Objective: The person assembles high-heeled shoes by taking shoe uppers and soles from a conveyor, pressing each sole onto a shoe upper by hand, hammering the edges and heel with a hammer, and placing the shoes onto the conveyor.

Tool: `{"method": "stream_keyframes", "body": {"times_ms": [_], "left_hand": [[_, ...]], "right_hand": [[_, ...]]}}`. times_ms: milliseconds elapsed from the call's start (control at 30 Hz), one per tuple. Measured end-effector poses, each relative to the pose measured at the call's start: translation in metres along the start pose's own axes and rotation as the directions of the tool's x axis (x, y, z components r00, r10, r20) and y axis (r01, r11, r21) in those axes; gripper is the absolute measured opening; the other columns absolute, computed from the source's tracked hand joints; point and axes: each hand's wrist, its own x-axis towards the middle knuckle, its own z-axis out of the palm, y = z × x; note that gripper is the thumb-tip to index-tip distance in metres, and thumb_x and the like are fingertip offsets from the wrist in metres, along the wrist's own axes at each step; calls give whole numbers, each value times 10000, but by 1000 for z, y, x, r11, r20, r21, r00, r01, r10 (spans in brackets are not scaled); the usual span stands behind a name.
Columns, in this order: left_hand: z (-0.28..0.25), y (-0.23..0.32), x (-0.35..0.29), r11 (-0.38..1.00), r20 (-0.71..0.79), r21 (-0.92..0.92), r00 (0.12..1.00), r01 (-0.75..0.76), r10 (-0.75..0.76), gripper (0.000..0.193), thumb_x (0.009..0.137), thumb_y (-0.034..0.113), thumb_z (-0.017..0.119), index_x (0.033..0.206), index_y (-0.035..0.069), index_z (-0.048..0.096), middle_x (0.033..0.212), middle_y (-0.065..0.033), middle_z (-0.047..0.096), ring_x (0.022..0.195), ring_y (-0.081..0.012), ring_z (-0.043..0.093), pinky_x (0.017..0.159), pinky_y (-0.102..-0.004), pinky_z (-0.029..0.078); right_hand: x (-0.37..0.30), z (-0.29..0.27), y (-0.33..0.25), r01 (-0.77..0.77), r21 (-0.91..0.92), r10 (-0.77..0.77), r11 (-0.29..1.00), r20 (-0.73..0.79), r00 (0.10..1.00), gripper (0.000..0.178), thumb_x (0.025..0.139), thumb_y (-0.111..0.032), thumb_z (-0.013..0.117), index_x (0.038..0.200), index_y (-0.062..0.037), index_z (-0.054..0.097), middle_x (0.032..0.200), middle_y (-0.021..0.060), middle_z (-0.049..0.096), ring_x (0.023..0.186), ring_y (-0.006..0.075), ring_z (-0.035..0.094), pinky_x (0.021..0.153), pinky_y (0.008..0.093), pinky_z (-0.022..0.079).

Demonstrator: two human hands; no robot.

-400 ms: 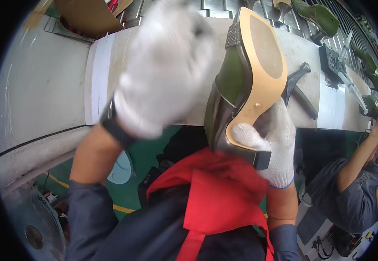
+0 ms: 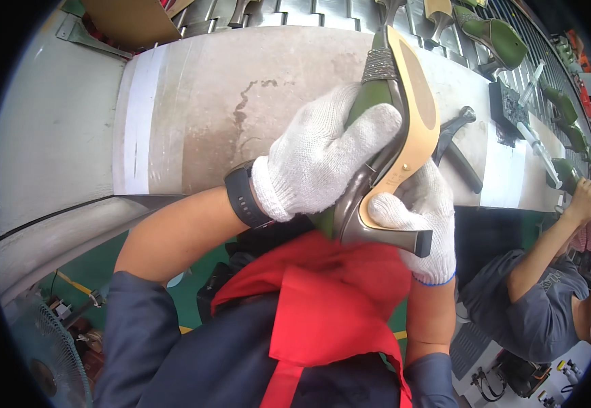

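A: Where is the dark metallic-brown high-heeled shoe with the tan sole (image 2: pixel 414 136)?

B: In both hands, over the near edge of the pale, stained desk (image 2: pixel 214 122). Its toe points away from the person, and its heel comes back toward the bright red apron (image 2: pixel 340 299). The sole faces mostly right.

A: And the grip?

B: The right hand (image 2: pixel 425 211), in a white knitted glove, pinches the heel end, thumb pressed to the sole just ahead of the heel; its fingertips are hidden behind. The left hand (image 2: pixel 326 153), gloved alike, wraps the opposite side, thumb laid over the upper and fingers passing out of sight beneath the green foot-shaped form (image 2: pixel 376 95). How hard it presses, I cannot tell.

A: What could go wrong?

B: Knitted cotton on a smooth upper may slide. If the right thumb slackened, the shoe could roll about its length and scuff its heel on the desk edge. A careless left thumb, pushed forward, might snag the glittering band (image 2: pixel 380 64) near the toe.

A: Anything else close by?

B: The dark-handled metal hammer (image 2: pixel 463 166) lies on the desk just right of the shoe. Swinging the sole that way could knock it and mark the tan surface.
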Motion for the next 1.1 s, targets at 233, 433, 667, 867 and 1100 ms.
{"method": "stream_keyframes", "body": {"times_ms": [233, 433, 667, 867, 1100], "left_hand": [[-1, -7, 0, 996, 4, 74, 999, -42, 42, 431, 1099, 366, 665, 1270, -29, 688, 1069, -213, 753, 972, -325, 753, 875, -415, 584], [-3, -4, -2, 987, 47, 144, 997, -68, 61, 426, 1106, 325, 642, 1337, -32, 645, 1088, -221, 742, 990, -348, 747, 897, -428, 577], [-4, 1, 2, 964, 131, 267, 991, 6, -42, 466, 1112, 327, 633, 1396, -42, 610, 1143, -215, 732, 1043, -308, 740, 934, -408, 564], [-5, -8, 6, 997, 43, 63, 998, -44, 41, 498, 1071, 427, 686, 1236, -43, 687, 1005, -275, 745, 930, -445, 752, 833, -481, 585], [-7, -8, 3, 996, 147, 90, 989, -10, -4, 426, 1109, 314, 636, 1323, -54, 646, 1079, -193, 740, 983, -273, 730, 896, -395, 570]], "right_hand": [[10, -21, -3, -174, -31, 176, 984, 72, 982, 780, 801, -93, 940, 1460, 28, 540, 1228, 94, 714, 1105, 180, 718, 965, 350, 605], [14, -21, -12, -181, -233, 198, 955, 48, 979, 798, 740, -115, 979, 1425, 1, 587, 1198, 70, 724, 1047, 146, 719, 908, 325, 612], [16, -11, -14, -167, -358, 169, 919, -27, 985, 659, 736, -184, 993, 1291, -5, 686, 1059, 52, 771, 957, 126, 731, 849, 312, 613], [16, -26, 6, -93, -216, 102, 972, 28, 994, 582, 781, -131, 906, 1291, 25, 674, 1104, 81, 764, 1016, 153, 727, 888, 327, 604], [9, -33, 9, -123, -76, 124, 990, 15, 992, 541, 833, -107, 807, 1327, 53, 654, 1128, 93, 757, 1011, 166, 725, 903, 333, 601]]}}
